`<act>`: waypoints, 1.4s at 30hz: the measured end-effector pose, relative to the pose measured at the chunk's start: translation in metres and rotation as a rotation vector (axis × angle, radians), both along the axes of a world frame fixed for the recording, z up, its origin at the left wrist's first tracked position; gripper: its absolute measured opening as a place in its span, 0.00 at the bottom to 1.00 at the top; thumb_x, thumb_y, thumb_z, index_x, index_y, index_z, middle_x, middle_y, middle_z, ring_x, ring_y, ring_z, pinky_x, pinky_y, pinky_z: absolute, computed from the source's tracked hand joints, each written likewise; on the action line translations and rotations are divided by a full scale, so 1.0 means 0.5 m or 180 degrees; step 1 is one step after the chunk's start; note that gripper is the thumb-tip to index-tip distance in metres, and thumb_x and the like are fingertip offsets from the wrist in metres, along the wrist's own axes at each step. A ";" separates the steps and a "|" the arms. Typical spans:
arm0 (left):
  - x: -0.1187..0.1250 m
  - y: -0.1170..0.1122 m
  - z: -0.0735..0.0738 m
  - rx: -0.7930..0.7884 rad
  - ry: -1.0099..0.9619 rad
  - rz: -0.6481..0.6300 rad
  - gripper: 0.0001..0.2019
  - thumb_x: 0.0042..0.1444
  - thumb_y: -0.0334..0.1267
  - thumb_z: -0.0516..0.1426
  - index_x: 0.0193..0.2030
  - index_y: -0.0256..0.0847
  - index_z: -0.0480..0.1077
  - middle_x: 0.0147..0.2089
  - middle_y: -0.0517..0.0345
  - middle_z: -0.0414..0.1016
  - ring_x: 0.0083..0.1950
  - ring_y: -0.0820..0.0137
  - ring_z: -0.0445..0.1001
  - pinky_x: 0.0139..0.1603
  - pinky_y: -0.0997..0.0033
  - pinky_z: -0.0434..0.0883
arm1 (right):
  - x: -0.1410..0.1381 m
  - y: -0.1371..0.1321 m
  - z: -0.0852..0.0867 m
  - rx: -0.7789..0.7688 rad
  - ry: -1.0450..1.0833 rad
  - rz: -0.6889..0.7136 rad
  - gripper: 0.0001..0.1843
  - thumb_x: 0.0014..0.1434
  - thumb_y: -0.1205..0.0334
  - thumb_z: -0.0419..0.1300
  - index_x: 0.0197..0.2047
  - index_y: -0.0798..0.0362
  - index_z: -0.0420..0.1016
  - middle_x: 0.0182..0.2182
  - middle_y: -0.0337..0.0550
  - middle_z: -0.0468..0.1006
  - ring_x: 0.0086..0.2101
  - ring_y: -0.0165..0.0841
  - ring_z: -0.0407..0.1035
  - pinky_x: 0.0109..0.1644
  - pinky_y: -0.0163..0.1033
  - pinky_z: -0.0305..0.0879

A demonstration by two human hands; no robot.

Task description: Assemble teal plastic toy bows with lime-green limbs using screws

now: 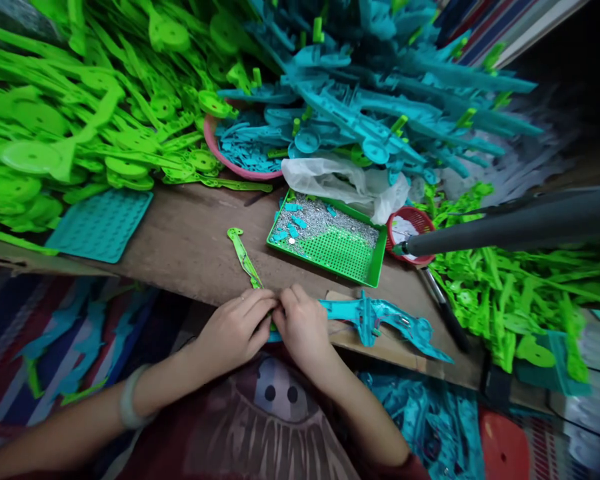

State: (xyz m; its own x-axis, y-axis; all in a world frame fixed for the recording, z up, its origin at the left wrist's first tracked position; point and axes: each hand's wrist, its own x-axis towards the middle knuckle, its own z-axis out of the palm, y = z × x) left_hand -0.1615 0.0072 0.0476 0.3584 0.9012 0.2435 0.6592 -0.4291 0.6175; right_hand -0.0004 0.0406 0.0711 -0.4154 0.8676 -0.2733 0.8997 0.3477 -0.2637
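Observation:
My left hand (pixel 237 328) and my right hand (pixel 303 327) meet at the near edge of the wooden board (pixel 190 247), fingers curled and pinched together over a small part that they hide. A thin green plastic strip (pixel 244 257) runs from the left hand's fingertips up and away across the board. A teal toy piece (pixel 380 321) lies flat just right of my right hand, touching it. A pale bangle sits on my left wrist.
A green perforated tray (pixel 330 243) holds small metal screws and teal bits. A red basket (pixel 410 230), a grey tool handle (pixel 515 227), a teal square mat (pixel 100 223), a pink bowl (pixel 230 160), a plastic bag (pixel 340 180), and big heaps of green (pixel 80 113) and teal parts (pixel 380 87).

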 end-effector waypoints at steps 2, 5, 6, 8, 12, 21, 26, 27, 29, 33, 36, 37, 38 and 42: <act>0.011 -0.014 -0.001 0.0034 0.0088 0.0132 0.12 0.63 0.29 0.52 0.52 0.35 0.71 0.51 0.45 0.78 0.51 0.60 0.77 0.51 0.57 0.76 | 0.016 -0.005 0.005 -0.0026 0.0185 0.0178 0.07 0.68 0.67 0.55 0.40 0.54 0.74 0.38 0.46 0.74 0.34 0.36 0.71 0.32 0.39 0.58; 0.020 -0.021 -0.003 0.0247 0.0342 0.0091 0.12 0.65 0.35 0.54 0.52 0.34 0.72 0.52 0.43 0.78 0.49 0.57 0.77 0.47 0.56 0.77 | 0.051 -0.005 0.019 -0.0314 0.0600 0.0438 0.10 0.70 0.67 0.53 0.48 0.55 0.74 0.41 0.46 0.71 0.35 0.34 0.71 0.37 0.38 0.64; 0.022 -0.021 -0.003 0.0312 0.0443 0.0057 0.13 0.65 0.37 0.55 0.52 0.33 0.72 0.52 0.42 0.78 0.48 0.56 0.77 0.45 0.56 0.77 | 0.063 -0.003 0.023 -0.0439 0.0754 0.0481 0.11 0.70 0.69 0.52 0.50 0.55 0.74 0.41 0.45 0.70 0.36 0.33 0.70 0.38 0.38 0.65; 0.026 -0.022 -0.005 0.0384 0.0631 -0.0002 0.14 0.66 0.41 0.56 0.53 0.33 0.72 0.52 0.42 0.78 0.48 0.56 0.77 0.42 0.57 0.77 | 0.081 0.004 0.030 -0.0628 0.1104 0.0483 0.13 0.69 0.73 0.51 0.51 0.54 0.74 0.40 0.44 0.70 0.37 0.33 0.70 0.41 0.37 0.66; 0.029 -0.018 -0.007 0.0405 0.0752 -0.0002 0.16 0.66 0.44 0.57 0.52 0.33 0.72 0.52 0.41 0.77 0.48 0.54 0.76 0.42 0.57 0.76 | 0.088 0.015 0.030 -0.0581 0.1839 0.0161 0.07 0.67 0.73 0.56 0.43 0.54 0.74 0.36 0.40 0.72 0.39 0.32 0.70 0.43 0.36 0.65; 0.004 0.021 0.003 0.0186 0.0612 -0.0190 0.08 0.66 0.39 0.58 0.47 0.36 0.72 0.49 0.47 0.75 0.49 0.58 0.74 0.48 0.57 0.76 | 0.085 0.000 0.014 -0.0230 0.1360 0.0253 0.11 0.69 0.72 0.52 0.44 0.55 0.76 0.38 0.44 0.70 0.38 0.33 0.68 0.42 0.36 0.64; 0.010 0.021 -0.003 0.0546 0.0755 -0.0506 0.11 0.71 0.35 0.50 0.45 0.35 0.73 0.48 0.49 0.75 0.47 0.61 0.73 0.46 0.60 0.75 | 0.115 0.022 -0.003 0.0249 0.0891 0.0800 0.13 0.70 0.70 0.50 0.46 0.54 0.76 0.39 0.46 0.69 0.37 0.34 0.66 0.38 0.36 0.60; 0.011 0.021 -0.004 0.0550 0.0787 -0.0563 0.11 0.71 0.34 0.49 0.46 0.35 0.72 0.47 0.49 0.75 0.46 0.61 0.73 0.45 0.60 0.75 | 0.122 0.026 -0.005 0.0296 0.0876 0.0869 0.13 0.71 0.69 0.49 0.45 0.55 0.76 0.39 0.46 0.69 0.37 0.34 0.65 0.38 0.37 0.60; 0.011 0.021 -0.004 0.0476 0.0892 -0.0545 0.10 0.71 0.34 0.50 0.46 0.35 0.72 0.44 0.50 0.75 0.45 0.61 0.73 0.44 0.60 0.74 | 0.136 0.032 -0.009 0.0387 0.0872 0.0948 0.13 0.71 0.68 0.49 0.45 0.56 0.75 0.38 0.47 0.69 0.37 0.35 0.65 0.39 0.37 0.60; 0.012 0.025 0.011 0.0384 0.1187 -0.0592 0.08 0.67 0.31 0.54 0.51 0.38 0.71 0.43 0.52 0.73 0.43 0.61 0.73 0.40 0.60 0.73 | 0.155 0.032 -0.019 0.0563 0.0800 0.1106 0.15 0.71 0.68 0.48 0.46 0.55 0.76 0.38 0.47 0.68 0.37 0.36 0.64 0.38 0.38 0.59; 0.018 0.033 0.030 0.0456 0.1415 -0.0731 0.11 0.64 0.27 0.56 0.52 0.38 0.72 0.46 0.51 0.74 0.46 0.59 0.72 0.41 0.60 0.73 | 0.159 0.031 -0.026 0.0696 0.0688 0.1176 0.15 0.71 0.69 0.49 0.45 0.54 0.77 0.38 0.47 0.68 0.36 0.36 0.62 0.36 0.38 0.57; 0.023 0.035 0.035 0.0458 0.1449 -0.0745 0.10 0.63 0.27 0.57 0.50 0.37 0.73 0.47 0.50 0.74 0.47 0.58 0.72 0.42 0.59 0.73 | 0.160 0.031 -0.027 0.0703 0.0675 0.1208 0.14 0.70 0.69 0.50 0.45 0.54 0.77 0.38 0.47 0.68 0.36 0.36 0.62 0.36 0.38 0.56; 0.028 0.038 0.037 0.0472 0.1455 -0.0768 0.09 0.63 0.28 0.57 0.48 0.36 0.73 0.48 0.49 0.74 0.48 0.58 0.72 0.43 0.59 0.73 | 0.161 0.033 -0.026 0.0682 0.0684 0.1251 0.12 0.70 0.68 0.52 0.45 0.53 0.77 0.38 0.46 0.67 0.36 0.36 0.61 0.36 0.39 0.56; 0.062 0.034 0.025 0.0981 0.1291 -0.0665 0.07 0.65 0.34 0.57 0.41 0.33 0.74 0.48 0.46 0.75 0.47 0.58 0.72 0.44 0.58 0.71 | 0.166 0.045 -0.018 0.0497 0.0831 0.1348 0.08 0.66 0.62 0.61 0.45 0.54 0.78 0.37 0.46 0.67 0.36 0.36 0.61 0.37 0.39 0.56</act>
